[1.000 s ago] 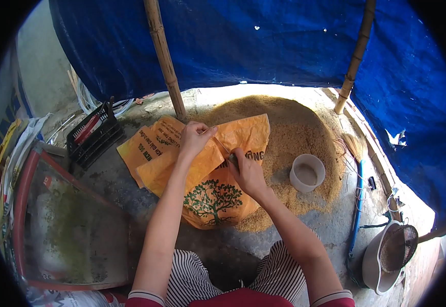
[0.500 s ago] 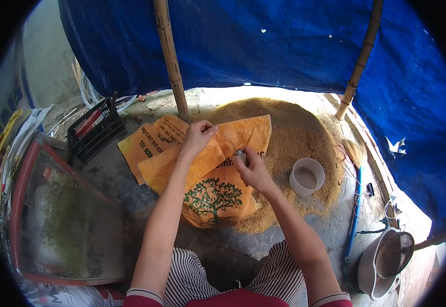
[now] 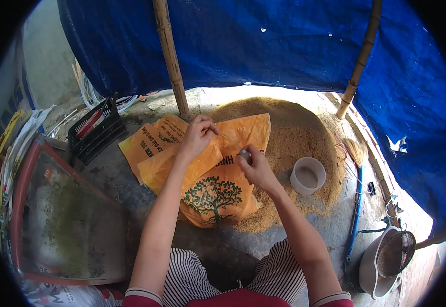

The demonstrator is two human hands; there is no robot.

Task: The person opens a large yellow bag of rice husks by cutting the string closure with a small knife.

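An orange sack [image 3: 213, 197] printed with a green tree lies on the floor, its upper part folded over. Above the fold is my left hand [image 3: 198, 135], its fingers pinched at a thin pale thread [image 3: 222, 137]. My right hand [image 3: 254, 167] is closed round a small metallic tool [image 3: 245, 155] over the sack's lettering; the tool's exact kind is unclear. Another orange sack [image 3: 150, 146] lies beneath at the left. Beyond the sacks spreads a pile of golden grain [image 3: 284, 123].
A white tub [image 3: 307, 176] sits in the grain. To the right are a blue-handled broom [image 3: 358, 194] and a white bucket [image 3: 373, 266] with a sieve [image 3: 395, 254]. A black crate [image 3: 96, 130] stands left. Bamboo poles [image 3: 170, 56] stand before a blue tarp [image 3: 269, 46].
My right hand has turned slightly, and the tool's thin tip no longer shows above the sack. My left hand has shifted very slightly, fingers still pinched. The sack has barely moved.
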